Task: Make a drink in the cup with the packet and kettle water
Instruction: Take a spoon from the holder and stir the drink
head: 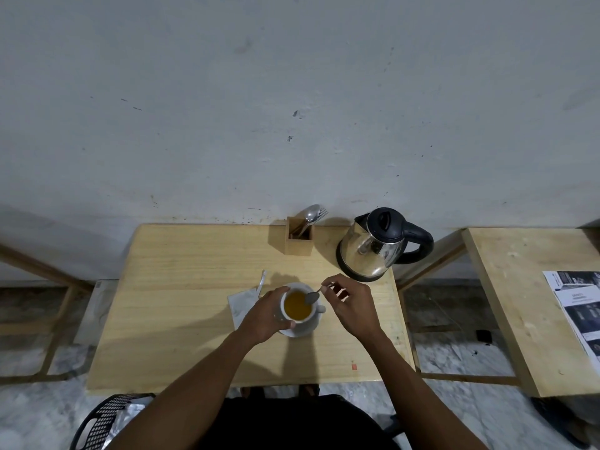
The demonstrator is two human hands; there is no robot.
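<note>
My left hand [264, 315] wraps its fingers [281, 290] around the white ceramic cup [297, 306] of amber drink, mid-worktop on its saucer. My right hand [352, 303] pinches a small metal spoon [313, 297], bowl over the cup. The opened white packet [242, 303] lies just left; the steel kettle [373, 246] stands far right.

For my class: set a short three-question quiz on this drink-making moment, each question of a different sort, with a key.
1. True or false: the kettle is being tipped over the cup.
2. Which hand holds the spoon? A) left B) right C) neither
3. Fill in: the cup stands on a white ____.

Key
1. False: the kettle stands upright on the table, untouched.
2. B: the right hand pinches the spoon's handle, bowl at the orange drink; the left hand steadies the cup.
3. saucer; the opened packet lies beside it.
</note>
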